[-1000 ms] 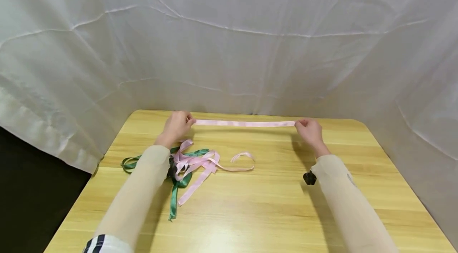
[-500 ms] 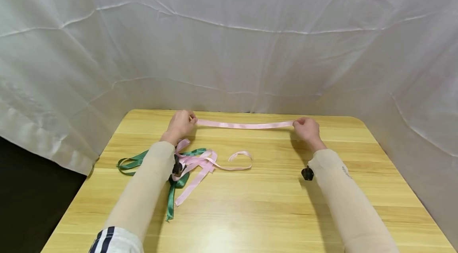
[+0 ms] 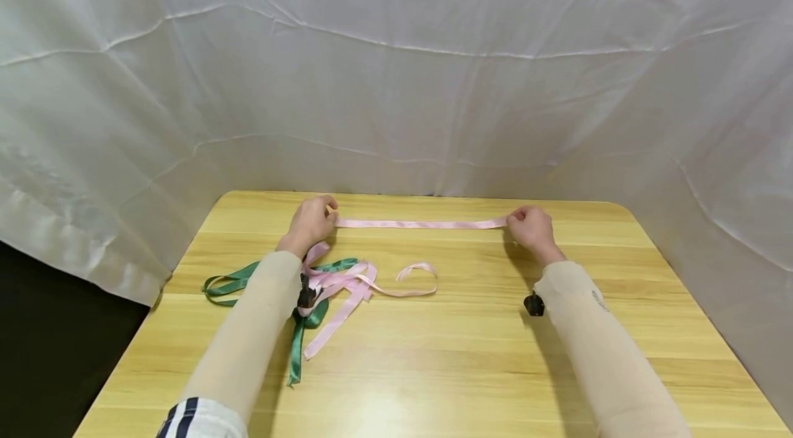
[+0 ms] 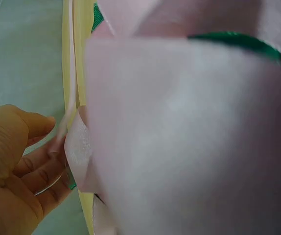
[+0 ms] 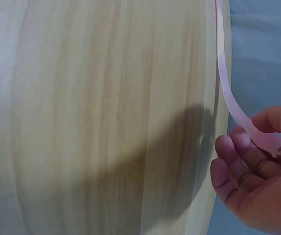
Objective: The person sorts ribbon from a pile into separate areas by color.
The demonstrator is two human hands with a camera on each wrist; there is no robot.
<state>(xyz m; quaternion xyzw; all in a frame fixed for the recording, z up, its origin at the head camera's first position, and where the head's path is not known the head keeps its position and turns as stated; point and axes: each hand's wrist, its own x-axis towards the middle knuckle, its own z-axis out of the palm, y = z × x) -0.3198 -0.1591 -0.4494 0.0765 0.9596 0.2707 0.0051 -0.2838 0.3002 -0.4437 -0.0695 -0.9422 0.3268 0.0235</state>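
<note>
A pink ribbon (image 3: 421, 224) stretches nearly straight across the back of the table, low at the wood. In the left wrist view its end meets the fingertips of my left hand (image 4: 18, 166), whose thumb stands apart from the fingers. At the other end, my right hand (image 3: 534, 228) holds the ribbon (image 5: 228, 100) between thumb and index finger, the other fingers loosely bent. Beneath my left wrist lies a tangle of pink ribbons (image 3: 350, 279) and green ribbons (image 3: 299, 352). A blurred pink ribbon (image 4: 179, 127) covers much of the left wrist view.
The wooden table (image 3: 446, 369) has rounded back corners. A pale cloth (image 3: 434, 80) hangs around its back and sides. A thin pink ribbon (image 3: 421, 292) curls right of the tangle. Black cameras (image 3: 535, 304) sit at the wrists.
The stretched ribbon has come down and slightly nearer, from above the table to its surface. My left thumb and fingers have spread apart. The heap of ribbons stays as it was.
</note>
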